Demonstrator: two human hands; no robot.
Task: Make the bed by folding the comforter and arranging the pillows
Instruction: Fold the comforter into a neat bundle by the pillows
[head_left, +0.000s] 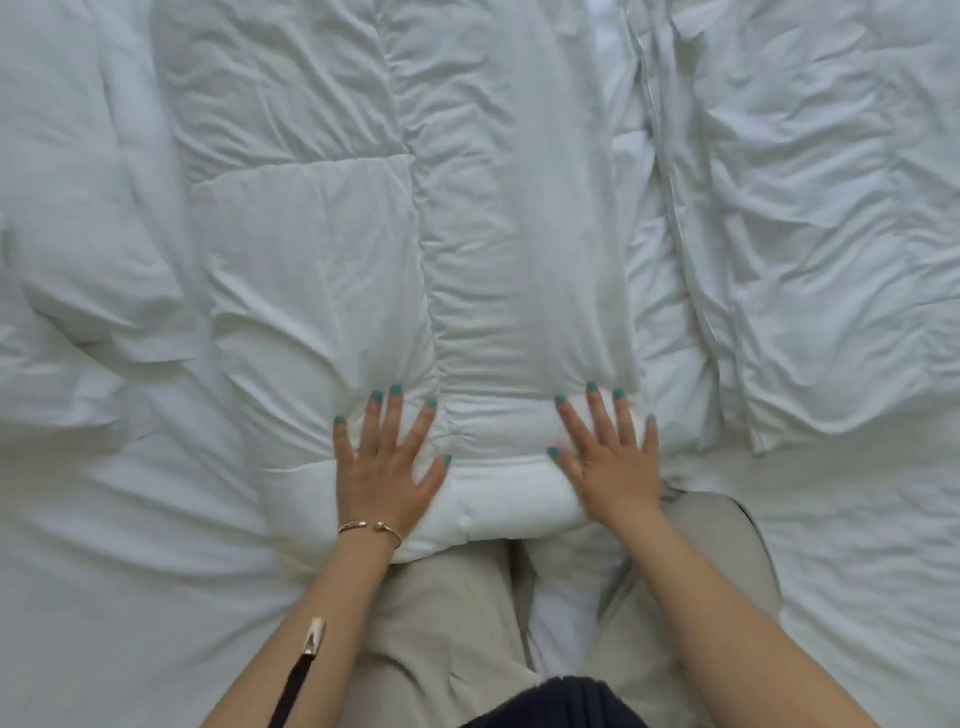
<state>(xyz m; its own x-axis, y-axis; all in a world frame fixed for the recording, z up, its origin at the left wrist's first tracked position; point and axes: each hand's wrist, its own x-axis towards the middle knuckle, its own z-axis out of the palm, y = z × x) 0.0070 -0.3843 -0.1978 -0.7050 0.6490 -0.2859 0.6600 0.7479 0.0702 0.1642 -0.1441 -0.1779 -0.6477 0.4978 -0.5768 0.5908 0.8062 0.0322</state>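
A white comforter (467, 249) lies folded into a long thick strip running from my knees up the middle of the bed. My left hand (387, 460) rests flat on its near left end, fingers spread. On the near right end my right hand (608, 452) presses flat, fingers apart too. Neither hand grips the fabric. A rumpled white pillow (831, 249) lies at the right of the strip. Another puffy white pillow (83, 260) lies at the left.
I kneel on the white sheet (130, 571), with my beige trousers (457, 623) just behind the comforter's near edge. A gold bracelet (370, 529) is on my left wrist. Wrinkled sheet spreads at both lower sides.
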